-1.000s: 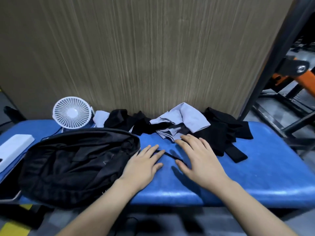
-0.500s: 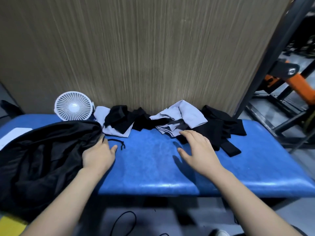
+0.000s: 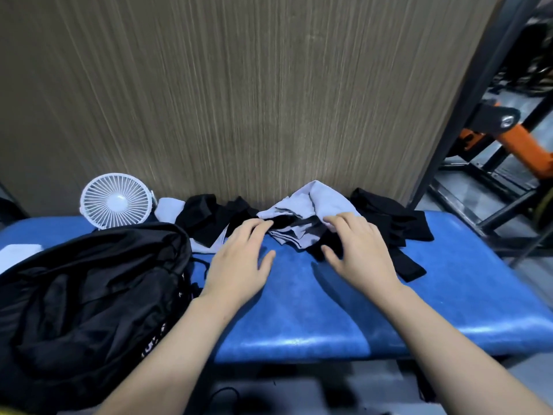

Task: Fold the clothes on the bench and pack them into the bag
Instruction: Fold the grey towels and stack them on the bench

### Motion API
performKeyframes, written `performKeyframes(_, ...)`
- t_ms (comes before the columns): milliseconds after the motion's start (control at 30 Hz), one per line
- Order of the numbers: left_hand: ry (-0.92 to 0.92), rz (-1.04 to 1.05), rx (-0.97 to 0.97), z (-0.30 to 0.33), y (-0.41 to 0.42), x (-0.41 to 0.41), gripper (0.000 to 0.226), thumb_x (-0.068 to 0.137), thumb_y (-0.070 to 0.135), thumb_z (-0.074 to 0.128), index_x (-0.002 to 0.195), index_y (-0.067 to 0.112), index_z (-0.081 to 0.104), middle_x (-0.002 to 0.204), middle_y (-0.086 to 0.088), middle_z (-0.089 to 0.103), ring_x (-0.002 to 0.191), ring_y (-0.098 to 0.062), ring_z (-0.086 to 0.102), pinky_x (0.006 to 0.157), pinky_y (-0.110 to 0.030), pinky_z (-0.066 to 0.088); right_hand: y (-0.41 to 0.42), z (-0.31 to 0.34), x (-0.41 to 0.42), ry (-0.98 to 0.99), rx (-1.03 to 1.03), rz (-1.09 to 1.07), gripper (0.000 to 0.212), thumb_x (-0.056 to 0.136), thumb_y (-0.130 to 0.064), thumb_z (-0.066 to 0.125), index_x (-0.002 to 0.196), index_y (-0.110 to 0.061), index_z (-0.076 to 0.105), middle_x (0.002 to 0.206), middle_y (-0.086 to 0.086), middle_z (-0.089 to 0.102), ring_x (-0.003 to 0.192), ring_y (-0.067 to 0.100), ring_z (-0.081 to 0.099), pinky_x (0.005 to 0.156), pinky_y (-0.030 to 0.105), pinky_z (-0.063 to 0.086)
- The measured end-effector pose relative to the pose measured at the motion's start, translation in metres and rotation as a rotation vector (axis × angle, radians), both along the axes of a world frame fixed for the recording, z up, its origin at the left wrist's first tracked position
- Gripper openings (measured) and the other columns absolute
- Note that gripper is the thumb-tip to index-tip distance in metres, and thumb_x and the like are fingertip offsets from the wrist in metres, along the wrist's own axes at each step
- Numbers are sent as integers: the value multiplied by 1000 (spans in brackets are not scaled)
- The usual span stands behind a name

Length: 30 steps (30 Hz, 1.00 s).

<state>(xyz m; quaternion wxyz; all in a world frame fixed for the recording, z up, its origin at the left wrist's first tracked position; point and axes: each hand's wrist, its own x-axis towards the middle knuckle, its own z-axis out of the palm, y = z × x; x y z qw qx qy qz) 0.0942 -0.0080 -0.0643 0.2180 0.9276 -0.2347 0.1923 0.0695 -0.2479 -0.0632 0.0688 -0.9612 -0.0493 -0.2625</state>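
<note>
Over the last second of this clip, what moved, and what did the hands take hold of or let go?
The left hand left the black bag, which it had been pushing aside, and reached forward to the clothes pile. The right hand moved forward onto the grey garment, fingers spread; neither hand plainly grips anything yet. The fan, clothes and blue bench look unmoved.
</note>
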Motion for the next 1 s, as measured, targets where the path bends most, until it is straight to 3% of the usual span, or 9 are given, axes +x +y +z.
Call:
performKeyframes(100, -37, -22, -40, 4, -25, 10, 49, 94, 33, 54, 141, 24, 44, 138, 12, 43, 123, -9, 43, 100, -23, 37, -12, 0, 14, -4, -31, -38, 57, 74, -34, 74, 125, -17, 56, 125, 5, 56, 110, 29, 56, 88, 41, 46)
performKeyframes(267, -18, -40, -89, 2, -55, 19, 45, 92, 31, 56, 135, 25, 47, 134, 12, 44, 121, -12, 45, 97, -29, 43, -21, -7, 32, 1, 9, -74, 53, 73, -31, 76, 121, -18, 58, 130, 3, 57, 122, 26, 55, 92, 42, 45)
performKeyframes(633, -17, 62, -86, -8, -84, 45, 45, 86, 26, 66, 130, 26, 55, 129, 14, 50, 110, -16, 48, 88, -33, 48, -24, -14, 38, -139, 86, -97, 27, 77, -12, 65, 104, -17, 67, 106, 0, 64, 89, 25, 62, 74, 39, 47)
performKeyframes(833, -47, 193, -229, -13, -102, 58, 24, 86, 13, 63, 100, 29, 76, 104, 15, 62, 88, -14, 48, 69, -29, 46, -33, -14, 31, -177, 135, -84, 19, 84, -14, 67, 102, -21, 72, 104, -2, 65, 86, 25, 61, 67, 38, 47)
performKeyframes(900, -51, 186, -300, -8, -105, 57, 25, 87, 11, 61, 98, 29, 75, 103, 17, 62, 85, -9, 44, 67, -25, 40, -37, -9, 26, -212, 159, -89, 20, 85, -14, 68, 103, -20, 73, 105, -2, 65, 86, 25, 61, 65, 38, 47)
performKeyframes(1000, -72, 129, -463, 6, -98, 52, 32, 87, 2, 56, 99, 27, 73, 105, 18, 62, 89, -6, 53, 69, -28, 48, -42, 2, 17, -294, 184, -97, 19, 87, -12, 65, 105, -18, 72, 107, 0, 66, 86, 25, 60, 64, 38, 46)
